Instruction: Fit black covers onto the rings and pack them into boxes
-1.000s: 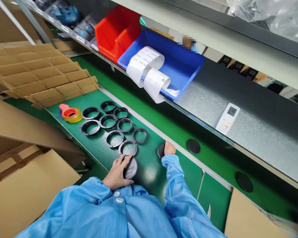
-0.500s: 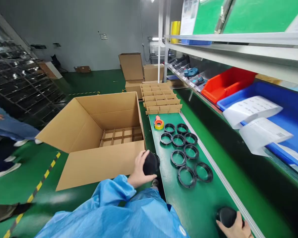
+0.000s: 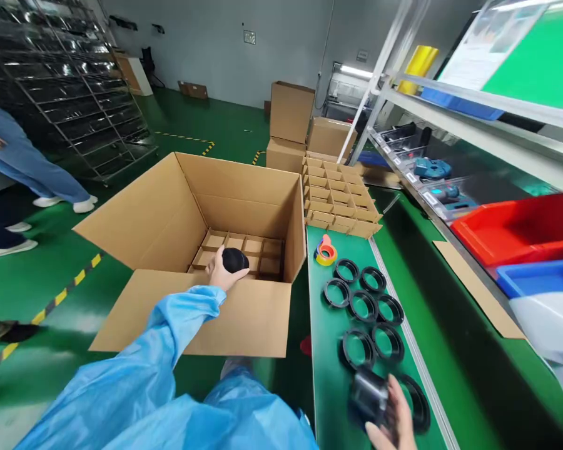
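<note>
My left hand [image 3: 217, 272] is closed on a round black part [image 3: 235, 259] and reaches into the open cardboard box [image 3: 159, 219], over its cardboard cell divider [image 3: 244, 245]. My right hand [image 3: 393, 420] grips another black part [image 3: 370, 396] low over the green bench [image 3: 328, 375], blurred by motion. Several black rings [image 3: 363, 305] lie in rows on the bench between the two hands and the tape.
A tape roll with an orange dispenser [image 3: 326, 251] sits beyond the rings. A stack of cardboard dividers [image 3: 340, 197] lies at the bench's far end, more boxes [image 3: 291, 112] behind. Red [image 3: 520, 228] and blue bins [image 3: 535, 278] fill the right shelf. A person [image 3: 23, 162] stands at far left by metal racks.
My left hand has carried its black part from the bench edge leftward into the box. My right hand has lifted its part and moved it left. My view has swung further left.
</note>
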A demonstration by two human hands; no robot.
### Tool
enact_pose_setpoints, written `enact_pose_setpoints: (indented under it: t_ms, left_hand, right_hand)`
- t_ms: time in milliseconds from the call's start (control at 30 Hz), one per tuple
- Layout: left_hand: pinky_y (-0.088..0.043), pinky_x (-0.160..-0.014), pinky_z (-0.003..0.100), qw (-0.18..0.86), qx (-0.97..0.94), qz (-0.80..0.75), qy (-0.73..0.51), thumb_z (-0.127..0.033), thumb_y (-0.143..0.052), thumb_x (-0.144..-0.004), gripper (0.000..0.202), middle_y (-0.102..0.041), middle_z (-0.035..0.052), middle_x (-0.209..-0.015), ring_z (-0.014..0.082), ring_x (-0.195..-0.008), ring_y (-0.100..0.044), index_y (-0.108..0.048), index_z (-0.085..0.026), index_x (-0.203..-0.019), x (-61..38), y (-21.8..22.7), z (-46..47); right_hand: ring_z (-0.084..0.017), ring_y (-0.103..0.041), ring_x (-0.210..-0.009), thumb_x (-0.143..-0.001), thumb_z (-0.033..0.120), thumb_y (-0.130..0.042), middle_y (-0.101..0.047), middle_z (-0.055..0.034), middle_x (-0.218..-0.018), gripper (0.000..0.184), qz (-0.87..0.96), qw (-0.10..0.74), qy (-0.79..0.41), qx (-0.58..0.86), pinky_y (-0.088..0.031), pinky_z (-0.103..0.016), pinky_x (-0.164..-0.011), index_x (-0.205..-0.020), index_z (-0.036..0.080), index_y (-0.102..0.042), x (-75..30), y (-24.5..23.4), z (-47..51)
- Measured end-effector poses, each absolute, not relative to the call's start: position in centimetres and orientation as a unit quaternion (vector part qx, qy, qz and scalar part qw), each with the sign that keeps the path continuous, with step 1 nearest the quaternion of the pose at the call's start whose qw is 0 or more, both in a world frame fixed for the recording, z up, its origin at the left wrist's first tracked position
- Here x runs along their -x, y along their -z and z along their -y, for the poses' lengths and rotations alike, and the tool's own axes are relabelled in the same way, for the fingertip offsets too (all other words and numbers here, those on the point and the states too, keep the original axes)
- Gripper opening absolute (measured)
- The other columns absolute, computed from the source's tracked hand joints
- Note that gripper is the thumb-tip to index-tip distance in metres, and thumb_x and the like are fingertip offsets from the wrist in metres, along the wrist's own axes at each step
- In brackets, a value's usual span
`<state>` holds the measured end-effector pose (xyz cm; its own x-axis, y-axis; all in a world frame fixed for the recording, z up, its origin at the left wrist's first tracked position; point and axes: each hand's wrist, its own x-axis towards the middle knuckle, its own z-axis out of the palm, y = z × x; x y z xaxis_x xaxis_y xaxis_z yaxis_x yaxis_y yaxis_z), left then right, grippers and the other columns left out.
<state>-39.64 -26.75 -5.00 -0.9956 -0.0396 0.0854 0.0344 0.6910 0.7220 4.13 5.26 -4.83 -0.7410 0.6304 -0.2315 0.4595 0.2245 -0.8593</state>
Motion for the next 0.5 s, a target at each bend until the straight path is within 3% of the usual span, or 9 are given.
enact_pose_setpoints:
  t_ms: [100,200,267,367,500]
  left_hand:
    - [-0.025,-0.116,0.052,0.001,0.003,0.932,0.363,-0.05,-0.081,-0.063,0.106,-0.04,0.0162,-0.145,0.0387,-0.138,-0.035,-0.029,-0.024,-0.151,44.9,8.0,27.0]
    - [-0.029,-0.114,0.051,-0.04,0.008,0.945,0.325,-0.044,-0.082,-0.061,0.104,-0.036,0.0145,-0.146,0.0397,-0.136,-0.035,-0.033,-0.026,-0.15,50.7,11.5,27.3]
    - [-0.03,-0.113,0.051,-0.06,0.033,0.951,0.301,-0.041,-0.083,-0.06,0.103,-0.034,0.0145,-0.147,0.04,-0.135,-0.034,-0.035,-0.026,-0.15,54.6,14.1,27.4]
    - [-0.029,-0.113,0.053,-0.079,0.065,0.955,0.279,-0.037,-0.083,-0.059,0.1,-0.032,0.0154,-0.149,0.0418,-0.136,-0.031,-0.038,-0.027,-0.148,60.0,18.4,27.5]
    - [-0.028,-0.114,0.054,-0.108,0.077,0.954,0.268,-0.031,-0.085,-0.055,0.102,-0.032,0.0151,-0.151,0.0415,-0.14,-0.028,-0.041,-0.028,-0.147,65.4,24.7,26.9]
  right_hand:
    - [-0.033,-0.043,-0.141,-0.074,0.057,-0.064,-0.039,-0.0082,-0.156,0.098,0.768,-0.003,-0.613,0.185,-0.05,-0.05,-0.105,-0.156,0.037,-0.013,8.5,4.1,1.4]
    - [-0.034,-0.038,-0.144,-0.067,0.043,-0.073,-0.037,-0.0106,-0.156,0.109,0.835,-0.054,-0.537,0.102,-0.036,-0.054,-0.116,-0.157,0.03,-0.013,21.8,5.1,6.7]
    - [-0.039,-0.033,-0.144,-0.061,0.035,-0.077,-0.032,-0.0153,-0.156,0.113,0.884,-0.035,-0.449,0.125,-0.031,-0.059,-0.117,-0.156,0.025,-0.017,30.6,7.6,9.1]
    - [-0.048,-0.037,-0.136,-0.057,0.029,-0.079,-0.03,-0.0237,-0.152,0.112,0.914,0.007,-0.347,0.21,-0.035,-0.064,-0.108,-0.154,0.019,-0.023,42.7,13.6,11.0]
    - [-0.051,-0.045,-0.123,-0.057,0.036,-0.08,-0.037,-0.0245,-0.145,0.109,0.913,0.022,-0.27,0.305,-0.041,-0.064,-0.096,-0.152,0.02,-0.028,53.6,22.7,11.1]
